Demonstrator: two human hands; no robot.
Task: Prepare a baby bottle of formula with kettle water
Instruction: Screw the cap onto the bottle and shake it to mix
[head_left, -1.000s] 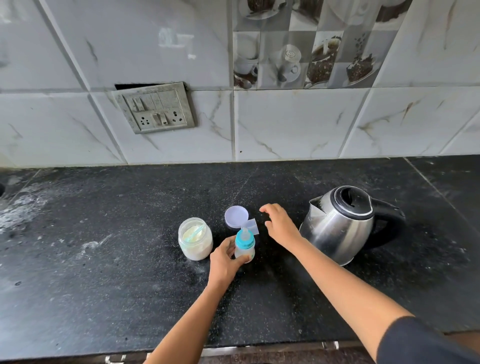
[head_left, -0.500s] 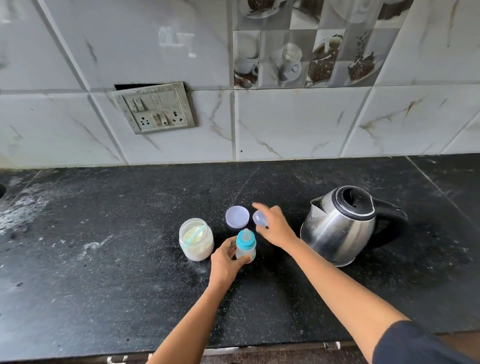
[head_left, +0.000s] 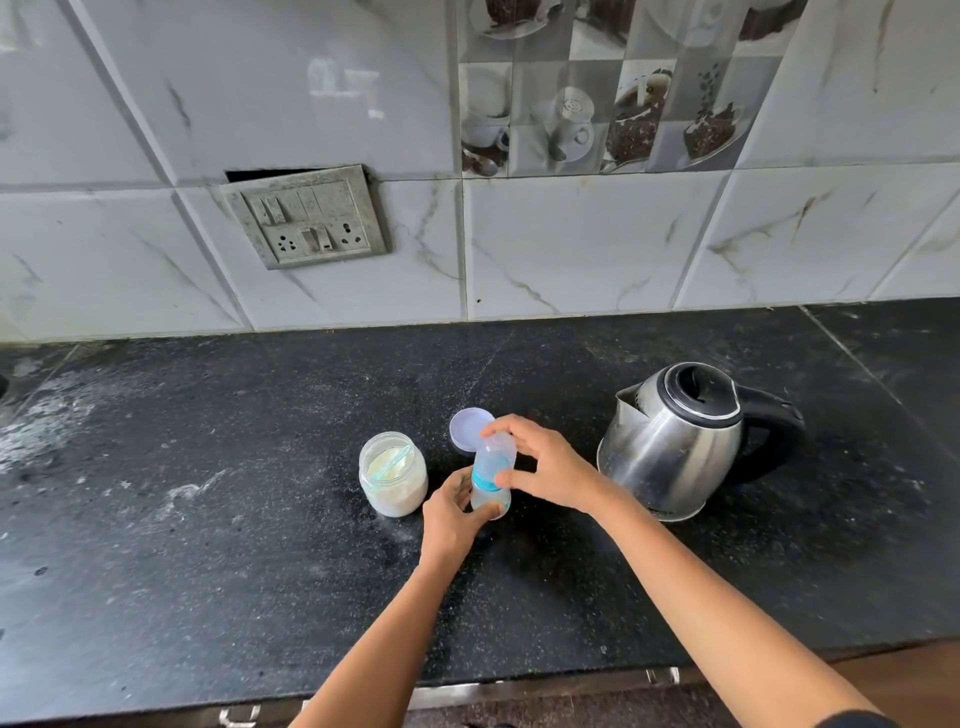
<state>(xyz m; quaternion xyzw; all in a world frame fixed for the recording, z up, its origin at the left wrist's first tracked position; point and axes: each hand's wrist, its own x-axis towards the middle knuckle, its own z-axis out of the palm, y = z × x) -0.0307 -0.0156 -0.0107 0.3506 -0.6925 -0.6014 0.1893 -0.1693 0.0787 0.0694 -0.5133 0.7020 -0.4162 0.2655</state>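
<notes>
A small baby bottle (head_left: 491, 500) with a teal collar stands on the black counter (head_left: 208, 545). My left hand (head_left: 451, 512) grips its lower body. My right hand (head_left: 545, 470) holds the clear cap (head_left: 496, 457) over the bottle's top, thumb at the collar and fingers curled round the cap. An open jar of white formula powder (head_left: 393, 480) with a pale scoop inside stands just left of the bottle. Its lilac lid (head_left: 467, 428) lies flat behind the bottle. A steel kettle (head_left: 675, 441) with a black lid and handle stands to the right.
White powder is smeared on the counter at the far left (head_left: 47, 421). A switch and socket plate (head_left: 306, 223) sits on the tiled wall behind. The counter's front edge (head_left: 519, 691) runs below my forearms.
My right hand picked up the clear cap from beside the lilac lid and brought it down over the bottle's top. My left hand kept its grip on the bottle.
</notes>
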